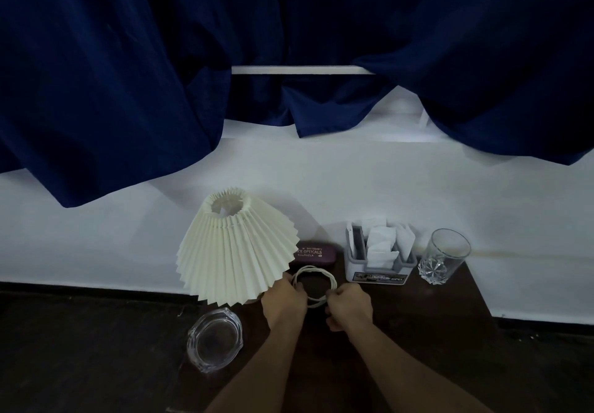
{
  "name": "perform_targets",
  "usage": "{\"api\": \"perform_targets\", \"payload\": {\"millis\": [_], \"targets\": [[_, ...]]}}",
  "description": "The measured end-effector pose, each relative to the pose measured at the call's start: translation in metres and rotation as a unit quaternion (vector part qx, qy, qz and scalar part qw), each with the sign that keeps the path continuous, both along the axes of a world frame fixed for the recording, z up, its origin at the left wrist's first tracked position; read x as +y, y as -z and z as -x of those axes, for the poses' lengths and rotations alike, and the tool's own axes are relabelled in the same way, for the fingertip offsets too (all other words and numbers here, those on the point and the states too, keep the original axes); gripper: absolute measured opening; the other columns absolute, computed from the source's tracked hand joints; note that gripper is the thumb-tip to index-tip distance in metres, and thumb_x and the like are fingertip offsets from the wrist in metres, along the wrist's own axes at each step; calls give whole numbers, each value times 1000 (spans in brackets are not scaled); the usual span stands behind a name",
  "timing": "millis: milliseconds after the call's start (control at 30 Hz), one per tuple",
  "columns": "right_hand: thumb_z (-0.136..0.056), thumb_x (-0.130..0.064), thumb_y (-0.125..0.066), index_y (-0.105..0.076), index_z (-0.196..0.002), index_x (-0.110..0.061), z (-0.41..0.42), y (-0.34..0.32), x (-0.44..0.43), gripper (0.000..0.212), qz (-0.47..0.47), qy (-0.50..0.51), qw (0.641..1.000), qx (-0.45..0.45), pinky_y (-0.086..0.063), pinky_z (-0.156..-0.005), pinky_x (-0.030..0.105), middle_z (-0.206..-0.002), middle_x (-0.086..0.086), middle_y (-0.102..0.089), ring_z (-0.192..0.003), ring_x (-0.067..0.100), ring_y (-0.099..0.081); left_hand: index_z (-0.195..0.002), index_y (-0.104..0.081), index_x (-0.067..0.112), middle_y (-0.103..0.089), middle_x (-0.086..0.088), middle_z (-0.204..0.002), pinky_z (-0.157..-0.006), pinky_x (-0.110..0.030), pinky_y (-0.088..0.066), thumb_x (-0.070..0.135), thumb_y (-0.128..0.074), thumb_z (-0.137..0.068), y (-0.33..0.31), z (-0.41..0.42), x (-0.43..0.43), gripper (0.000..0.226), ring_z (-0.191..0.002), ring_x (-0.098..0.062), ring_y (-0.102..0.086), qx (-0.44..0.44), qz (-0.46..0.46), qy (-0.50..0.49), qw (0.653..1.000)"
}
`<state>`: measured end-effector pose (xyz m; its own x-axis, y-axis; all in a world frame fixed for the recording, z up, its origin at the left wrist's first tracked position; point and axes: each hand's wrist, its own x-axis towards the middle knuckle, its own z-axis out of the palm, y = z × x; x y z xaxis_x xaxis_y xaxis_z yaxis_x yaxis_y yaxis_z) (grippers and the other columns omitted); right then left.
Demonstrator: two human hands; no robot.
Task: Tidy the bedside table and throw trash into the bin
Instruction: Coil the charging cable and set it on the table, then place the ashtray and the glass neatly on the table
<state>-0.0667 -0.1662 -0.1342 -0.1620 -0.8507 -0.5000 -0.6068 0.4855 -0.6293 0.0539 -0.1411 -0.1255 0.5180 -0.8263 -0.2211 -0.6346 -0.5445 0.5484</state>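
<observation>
A white cable (316,272) wound into a small coil hangs just above the dark wooden bedside table (450,316). My left hand (283,300) grips the coil's left side. My right hand (348,305) grips its lower right side. Both fists are closed around the cable strands. A pleated cream lampshade (234,248) stands right beside my left hand and hides the lamp base. A maroon spectacle case (316,253) lies behind the coil against the wall.
A glass ashtray (215,340) sits at the table's front left. A white organiser box (379,260) holding folded papers stands at the back right, with a clear drinking glass (443,256) beside it. Dark blue curtains (128,75) hang over the white wall above.
</observation>
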Motion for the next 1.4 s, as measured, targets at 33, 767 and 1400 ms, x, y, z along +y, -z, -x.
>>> {"api": "perform_targets", "payload": {"millis": [33,767,1400], "targets": [[-95,-30,-59,-73,-87,-11,0,0,0,25,-2,-3,1000,5,-66,-64,41,-84,10,-76,-58,26,-75,-120,-62,13,-70,-8,-120,-97,-35,-45,32,-55,-99,0,0,0,29,-118,-30,-62,-1,1,0,1000],[-85,-14,-57,-71,-88,-4,-5,-123,81,17,66,-67,995,31,-64,-54,40,-78,12,-74,-53,27,-72,-105,-72,3,-76,-18,-102,-86,-40,-61,23,-54,-87,-101,7,94,32,-95,-34,-75,96,-86,122,984],[-89,-6,-56,-71,-92,0,-119,-105,157,16,30,-138,990,-3,-66,-62,44,-78,14,-76,-58,27,-76,-110,-73,16,-73,-12,-116,-90,-34,-50,18,-56,-92,-83,-143,182,25,-112,-33,-65,66,8,-99,993]]}}
